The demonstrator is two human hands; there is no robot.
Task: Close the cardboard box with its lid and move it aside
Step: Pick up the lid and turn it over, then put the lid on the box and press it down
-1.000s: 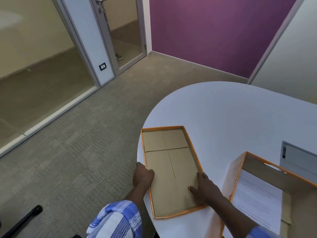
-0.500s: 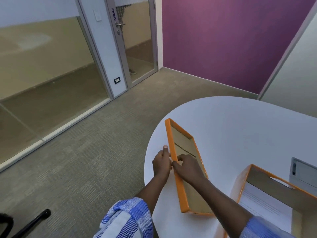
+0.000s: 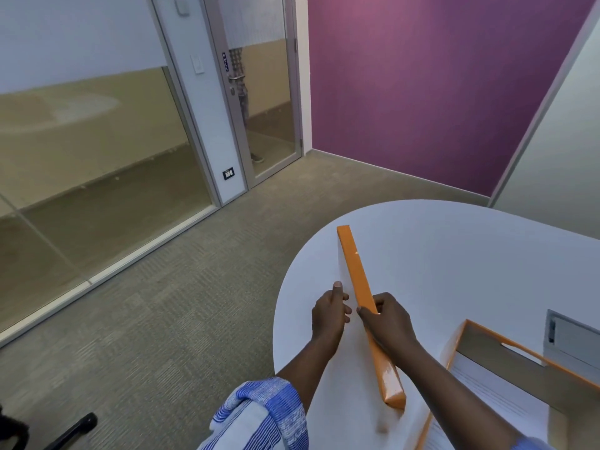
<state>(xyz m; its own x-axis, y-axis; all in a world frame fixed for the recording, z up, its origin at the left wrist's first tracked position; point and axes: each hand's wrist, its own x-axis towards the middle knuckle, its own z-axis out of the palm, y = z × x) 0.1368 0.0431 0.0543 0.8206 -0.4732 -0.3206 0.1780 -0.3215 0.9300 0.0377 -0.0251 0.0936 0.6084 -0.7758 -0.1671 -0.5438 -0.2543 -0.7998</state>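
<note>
The box lid [image 3: 358,277], orange-edged with a white outer face, stands on its long edge above the white table [image 3: 454,254], seen edge-on. My left hand [image 3: 329,311] presses against its white face on the left. My right hand [image 3: 388,323] grips the orange rim from the right. The open cardboard box [image 3: 506,362], orange-rimmed with printed white paper inside, sits at the lower right, partly out of frame.
A grey cable hatch [image 3: 571,339] is set into the table behind the box. The table's rounded edge runs close to my left arm, with carpet below. A glass wall and door stand far left, and a black chair base [image 3: 73,430] is bottom left.
The lid lay flat, inside up, on the table. Both hands have tipped it up onto its long edge until only the orange rim shows. The camera has tilted upward.
</note>
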